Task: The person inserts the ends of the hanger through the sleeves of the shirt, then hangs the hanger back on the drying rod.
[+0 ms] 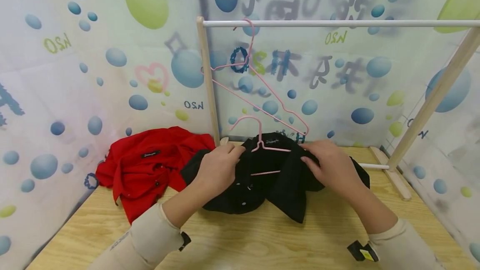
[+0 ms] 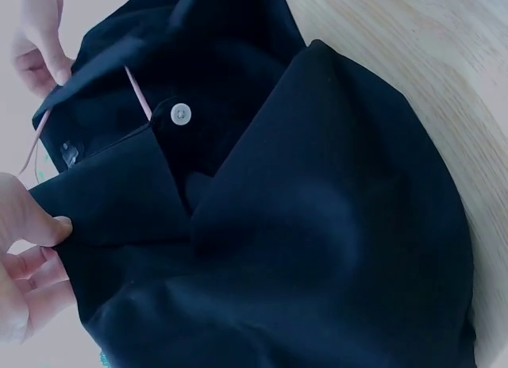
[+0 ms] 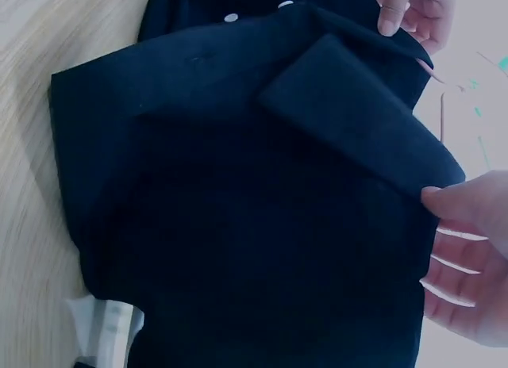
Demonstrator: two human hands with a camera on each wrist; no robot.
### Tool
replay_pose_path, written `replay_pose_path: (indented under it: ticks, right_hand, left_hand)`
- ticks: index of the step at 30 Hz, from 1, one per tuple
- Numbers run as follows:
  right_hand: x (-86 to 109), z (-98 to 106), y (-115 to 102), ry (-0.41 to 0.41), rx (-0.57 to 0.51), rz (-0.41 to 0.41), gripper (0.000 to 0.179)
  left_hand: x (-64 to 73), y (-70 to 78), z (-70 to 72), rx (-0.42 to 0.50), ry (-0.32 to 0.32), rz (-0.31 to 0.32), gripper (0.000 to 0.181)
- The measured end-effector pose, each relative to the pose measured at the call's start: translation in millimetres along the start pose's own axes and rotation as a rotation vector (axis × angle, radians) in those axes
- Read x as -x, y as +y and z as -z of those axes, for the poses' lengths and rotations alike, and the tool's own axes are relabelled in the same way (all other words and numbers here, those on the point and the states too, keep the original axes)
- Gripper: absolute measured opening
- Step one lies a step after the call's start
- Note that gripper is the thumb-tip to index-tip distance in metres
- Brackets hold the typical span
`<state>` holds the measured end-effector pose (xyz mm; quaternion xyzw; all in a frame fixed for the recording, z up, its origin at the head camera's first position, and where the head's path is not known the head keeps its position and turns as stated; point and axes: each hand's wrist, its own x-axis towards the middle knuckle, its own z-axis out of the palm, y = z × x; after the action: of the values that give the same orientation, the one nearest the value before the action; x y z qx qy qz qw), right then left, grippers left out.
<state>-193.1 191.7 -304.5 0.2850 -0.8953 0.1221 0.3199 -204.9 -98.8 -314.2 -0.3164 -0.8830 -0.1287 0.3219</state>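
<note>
Both hands hold a black shirt [image 1: 286,186] by its collar area, over the wooden table. My left hand [image 1: 219,168] pinches the shirt's left shoulder between thumb and fingers, and my right hand [image 1: 331,166] pinches the opposite shoulder. A pink hanger [image 1: 260,132] sits inside the shirt, its hook rising out of the neck opening. In the left wrist view, the left thumb [image 2: 55,229] presses on the black collar, and a white button [image 2: 181,114] shows on the open front. The right wrist view has the right thumb [image 3: 444,197] on the collar's edge.
A red shirt [image 1: 144,161] lies crumpled on the table at the left. Behind the black shirt stands a rack with a white rail [image 1: 337,23] and wooden posts [image 1: 431,99]. A second pink hanger [image 1: 277,97] hangs from the rail near its left end.
</note>
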Motion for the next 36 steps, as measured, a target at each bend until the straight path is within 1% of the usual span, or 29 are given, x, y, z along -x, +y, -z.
replay_pose_path:
  ticks: [3,5,10,14,19,22,25,28,32,36]
  right_hand:
    - [0.6,-1,-2,-0.054,-0.009,-0.005,0.029]
    - [0.9,-3,-3,-0.045,-0.022,-0.002,0.026]
    - [0.0,-6,-8,0.005,-0.036,0.004,0.022]
    - [-0.3,-6,-9,0.012,-0.041,-0.009,0.022]
    - [1.2,-4,-6,0.012,-0.062,-0.028,0.024]
    - [2.7,0,-4,0.007,-0.068,-0.043,0.027]
    - [4.5,4,0,0.010,-0.076,-0.036,0.028]
    - [6.3,6,4,0.006,-0.085,-0.014,0.026]
    - [10.0,8,10,-0.022,-0.134,-0.004,0.020]
    - [14.1,12,14,-0.042,-0.171,-0.002,0.020]
  left_hand:
    - [-0.8,1.0,-0.4,0.006,0.009,-0.004,0.026]
    - [-2.0,1.7,-1.5,0.003,0.021,-0.008,0.025]
    - [-4.8,2.3,-2.6,-0.011,0.038,-0.018,0.024]
    - [-5.9,-0.6,0.0,-0.004,0.037,-0.012,0.025]
    - [-5.9,-8.0,4.9,-0.008,0.044,-0.038,0.025]
    - [-4.7,-12.9,6.8,-0.019,0.035,-0.040,0.027]
    - [-3.3,-17.7,7.9,-0.030,0.017,-0.035,0.028]
    - [-1.6,-21.6,9.2,-0.038,0.001,-0.030,0.028]
    - [1.8,-25.3,10.8,-0.039,-0.021,-0.017,0.028]
    - [3.6,-26.1,11.3,-0.032,-0.037,-0.013,0.029]
